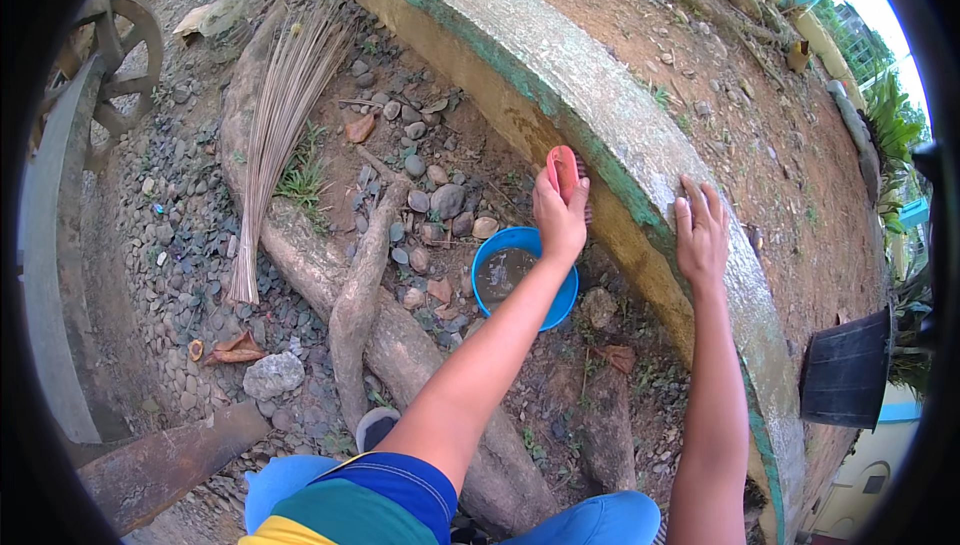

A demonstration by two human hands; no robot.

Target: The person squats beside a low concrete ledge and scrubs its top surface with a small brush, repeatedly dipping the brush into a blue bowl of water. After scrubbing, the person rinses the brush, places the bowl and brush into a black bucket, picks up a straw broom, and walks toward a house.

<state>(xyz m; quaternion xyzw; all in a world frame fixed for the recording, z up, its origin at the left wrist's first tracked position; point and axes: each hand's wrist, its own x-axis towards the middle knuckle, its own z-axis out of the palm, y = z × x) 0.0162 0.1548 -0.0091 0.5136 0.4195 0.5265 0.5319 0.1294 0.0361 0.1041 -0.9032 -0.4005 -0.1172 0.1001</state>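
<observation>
My left hand (561,219) grips a pink scrub brush (562,170), its bristles against the yellowish side face of a low concrete wall (600,110). The side looks wet around the brush. My right hand (702,234) rests on the wall's grey top with nothing in it. Flaking green paint (525,84) runs along the wall's edge. Below my left hand, a blue plastic pail (570,301) holds murky water and stands on the soil, partly behind my forearm.
Thick tree roots (300,252) cross the stony ground. A stick broom (281,132) lies over them. A black plant pot (846,369) stands beyond the wall at right. A concrete bench (56,245) is at far left, a rusty beam (172,462) at lower left.
</observation>
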